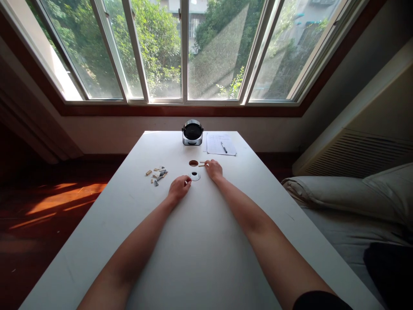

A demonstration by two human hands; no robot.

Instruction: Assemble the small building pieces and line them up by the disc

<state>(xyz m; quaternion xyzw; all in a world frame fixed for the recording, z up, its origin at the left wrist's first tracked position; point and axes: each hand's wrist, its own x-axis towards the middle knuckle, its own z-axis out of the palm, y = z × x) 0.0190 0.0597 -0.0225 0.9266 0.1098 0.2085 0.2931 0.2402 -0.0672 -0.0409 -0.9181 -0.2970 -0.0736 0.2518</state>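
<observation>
My left hand (180,187) rests on the white table with its fingers curled together, just left of a pale round ring (194,179) with a dark opening. Whatever its fingertips may hold is too small to make out. Across from it, my right hand (214,168) pinches the right end of a small tan building brick (201,165). Another tan brick (202,162) lies just behind that one. To the left of my left hand is a loose pile of small tan and grey building bricks (158,175).
A round hole (193,163) opens in the white table (193,241) between the ring and a black round device on a stand (192,131). Papers (216,144) with a pen (224,147) lie at the back right. A window (161,56) is beyond; cushions (332,193) are at right.
</observation>
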